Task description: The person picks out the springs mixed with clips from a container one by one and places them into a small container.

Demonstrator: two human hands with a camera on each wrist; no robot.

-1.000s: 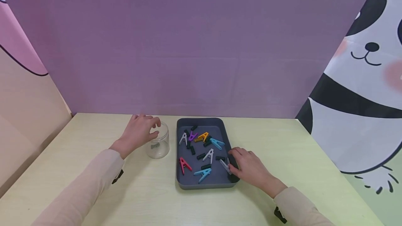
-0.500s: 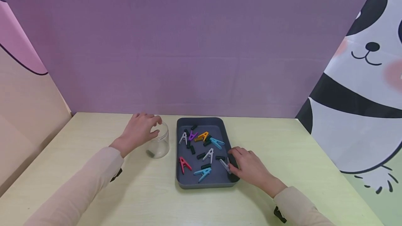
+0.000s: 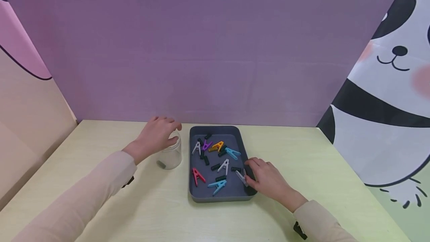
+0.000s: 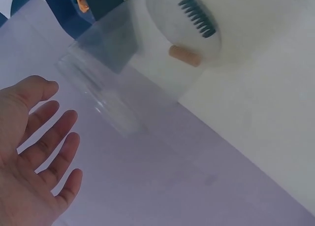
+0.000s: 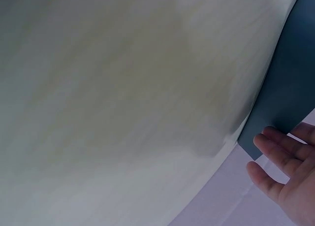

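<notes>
Left hand [image 3: 156, 137], fingers loose, was at jar [image 3: 169, 158], left of tray [image 3: 220, 199]; right hand [image 3: 267, 180], fingers relaxed, touched tray's right rim. Jar looked light, stiff, slick, maybe breakable; body grip probably best.

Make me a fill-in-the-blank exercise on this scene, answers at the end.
In the head view, the clear jar stands to the ____ of the tray.
In the tray lie ____ blue clips.
The clip in the tray's near left part is ____.
The right hand is at the tray's ____ side.

Missing words: left; two; red; right.
</notes>
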